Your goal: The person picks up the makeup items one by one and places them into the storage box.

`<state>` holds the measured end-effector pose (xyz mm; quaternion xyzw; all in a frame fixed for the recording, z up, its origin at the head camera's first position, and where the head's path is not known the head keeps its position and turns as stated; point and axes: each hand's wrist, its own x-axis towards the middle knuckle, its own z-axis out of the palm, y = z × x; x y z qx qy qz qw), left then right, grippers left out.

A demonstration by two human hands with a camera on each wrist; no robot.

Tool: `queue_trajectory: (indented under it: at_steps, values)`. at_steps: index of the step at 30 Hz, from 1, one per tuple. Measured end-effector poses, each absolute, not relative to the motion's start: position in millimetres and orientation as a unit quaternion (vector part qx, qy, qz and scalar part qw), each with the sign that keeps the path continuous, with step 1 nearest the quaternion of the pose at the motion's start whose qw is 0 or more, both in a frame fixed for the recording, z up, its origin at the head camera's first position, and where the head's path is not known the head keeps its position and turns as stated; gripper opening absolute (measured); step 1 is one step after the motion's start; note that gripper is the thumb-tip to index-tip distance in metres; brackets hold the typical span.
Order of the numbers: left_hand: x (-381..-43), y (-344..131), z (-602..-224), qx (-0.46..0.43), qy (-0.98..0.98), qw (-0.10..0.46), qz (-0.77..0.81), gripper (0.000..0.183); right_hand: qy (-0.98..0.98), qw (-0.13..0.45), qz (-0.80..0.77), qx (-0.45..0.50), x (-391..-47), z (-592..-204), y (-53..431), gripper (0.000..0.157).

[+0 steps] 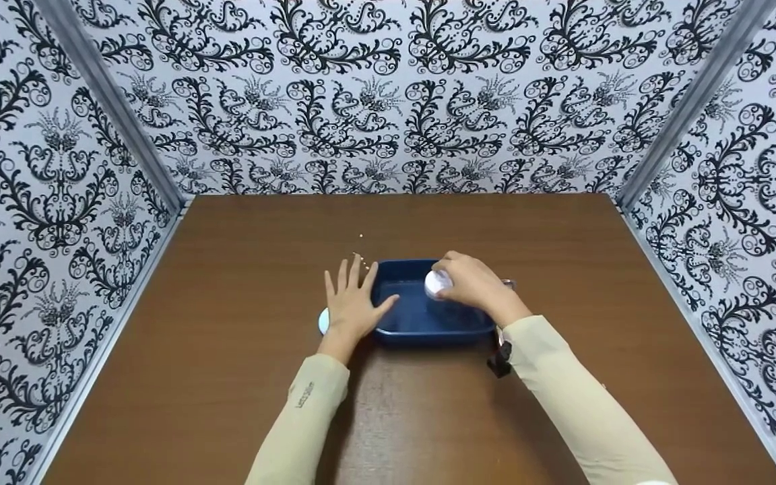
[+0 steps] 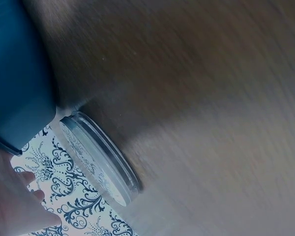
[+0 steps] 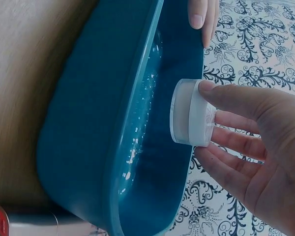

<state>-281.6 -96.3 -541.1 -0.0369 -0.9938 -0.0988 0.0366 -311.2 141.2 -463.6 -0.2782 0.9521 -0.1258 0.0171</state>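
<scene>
My right hand [image 1: 474,284] pinches a small round cosmetic jar [image 3: 187,113], clear-walled with a white band, between thumb and fingers. It holds the jar above a deep blue plastic tub [image 1: 435,333]. In the head view, my left hand [image 1: 351,306] lies over the tub's left rim with its fingers spread and straight. The right wrist view shows left fingertips [image 3: 199,19] at the tub's far end. Just left of that hand, partly hidden by it, sits a flat round container [image 2: 98,157] with a clear edge and pale face.
A thin chain of small shiny beads [image 1: 365,264] lies behind the left fingers. Beside the tub's right end are a black item [image 1: 500,360] and a silver cylinder with a red end [image 3: 29,223]. Patterned panels [image 1: 388,101] enclose the brown wooden table [image 1: 240,283].
</scene>
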Motion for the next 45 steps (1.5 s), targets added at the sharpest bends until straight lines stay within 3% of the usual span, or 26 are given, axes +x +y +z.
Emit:
queue_trajectory:
  at_steps: [45]
  values:
    - [-281, -97, -542, -0.038, -0.992, 0.040, -0.114, 0.085, 0.953, 0.037, -0.132, -0.271, -314, -483, 103, 0.048]
